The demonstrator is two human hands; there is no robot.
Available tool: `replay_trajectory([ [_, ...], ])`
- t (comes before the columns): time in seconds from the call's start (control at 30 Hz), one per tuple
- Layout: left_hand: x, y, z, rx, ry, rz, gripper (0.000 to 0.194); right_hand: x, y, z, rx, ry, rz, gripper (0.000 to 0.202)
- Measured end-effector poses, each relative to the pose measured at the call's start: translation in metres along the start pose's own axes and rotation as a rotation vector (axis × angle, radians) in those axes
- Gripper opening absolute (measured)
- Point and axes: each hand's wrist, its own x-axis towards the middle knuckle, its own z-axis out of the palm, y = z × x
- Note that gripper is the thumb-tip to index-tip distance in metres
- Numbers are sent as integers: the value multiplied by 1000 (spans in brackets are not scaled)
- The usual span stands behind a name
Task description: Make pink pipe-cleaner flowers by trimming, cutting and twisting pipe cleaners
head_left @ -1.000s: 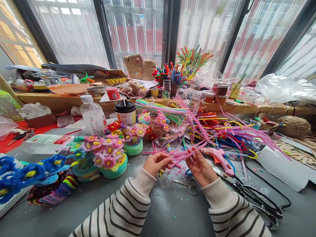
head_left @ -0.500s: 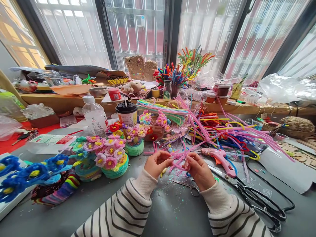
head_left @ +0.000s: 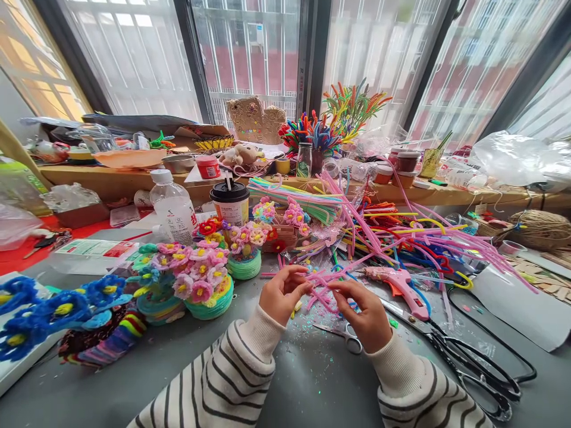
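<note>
Pink pipe cleaner pieces (head_left: 322, 291) lie between my two hands over the grey table. My left hand (head_left: 284, 295) is closed, thumb and index finger pinched together beside the pink pieces; what it holds is too small to tell. Fingers bent in a pinch, my right hand (head_left: 362, 312) is at the right end of a pink strand, and the exact thing in its fingertips is unclear. Small scissors (head_left: 348, 337) lie just below, partly hidden by my right hand.
A pink glue gun (head_left: 399, 288) and large black-handled scissors (head_left: 475, 362) lie to the right. Pipe-cleaner flower pots (head_left: 207, 303), a bottle (head_left: 173, 208) and a lidded cup (head_left: 229, 205) stand left. Pink pipe cleaners (head_left: 357, 220) spread behind my hands.
My right hand has turned, its fingers now reaching further left and lying flatter. My left hand has hardly moved. The whole view has shifted slightly.
</note>
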Motion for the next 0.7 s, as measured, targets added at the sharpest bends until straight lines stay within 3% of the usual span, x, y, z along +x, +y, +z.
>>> replay_trajectory([
  [0.7, -3, -4, 0, 63, 15, 166, 28, -3, 0, 3, -215, -34, -226, 20],
])
